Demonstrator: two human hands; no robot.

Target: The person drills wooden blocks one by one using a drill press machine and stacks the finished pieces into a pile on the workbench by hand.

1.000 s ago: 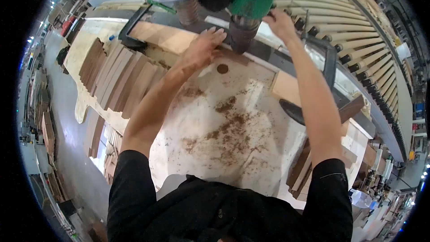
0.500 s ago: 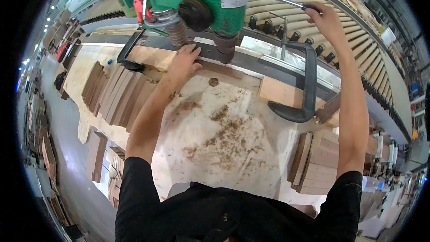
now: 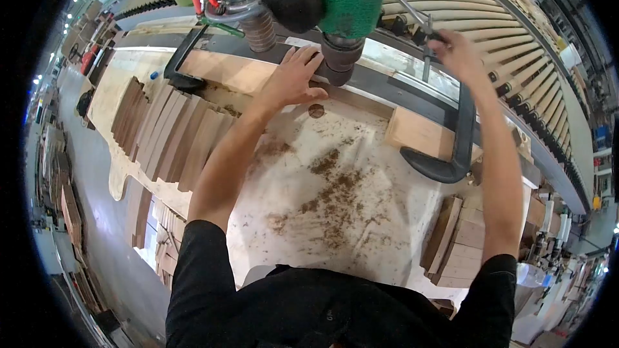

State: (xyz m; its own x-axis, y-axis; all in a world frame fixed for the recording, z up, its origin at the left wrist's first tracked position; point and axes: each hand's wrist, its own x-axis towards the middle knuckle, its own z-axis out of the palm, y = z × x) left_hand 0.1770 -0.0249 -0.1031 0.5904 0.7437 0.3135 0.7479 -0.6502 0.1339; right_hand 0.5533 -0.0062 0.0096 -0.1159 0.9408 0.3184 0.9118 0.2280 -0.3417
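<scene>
My left hand [image 3: 296,77] holds a narrow wooden strip [image 3: 361,100] against the dark fence [image 3: 412,98]. Its fingers reach over the top and its thumb lies along the front, just left of the drill chuck [image 3: 340,58]. The part of the strip under my palm is hidden. My right hand [image 3: 454,55] is wrapped around the dark grip of the metal feed lever [image 3: 407,5], which comes out of the green drill press [image 3: 353,16]. The chuck is low, close above the strip; any bit in it is hidden.
Black C-clamps [image 3: 437,166] hold wooden blocks [image 3: 419,132] along the fence at both sides. Sawdust [image 3: 338,187] is scattered over the white board. Wooden pieces [image 3: 171,132] stand in a row on the left, with another stack [image 3: 459,238] at right. A roller conveyor [image 3: 516,58] runs behind.
My right hand has pulled the lever down and towards me, and the chuck sits lower. The view has shifted slightly; my left hand stays beside the chuck on the strip.
</scene>
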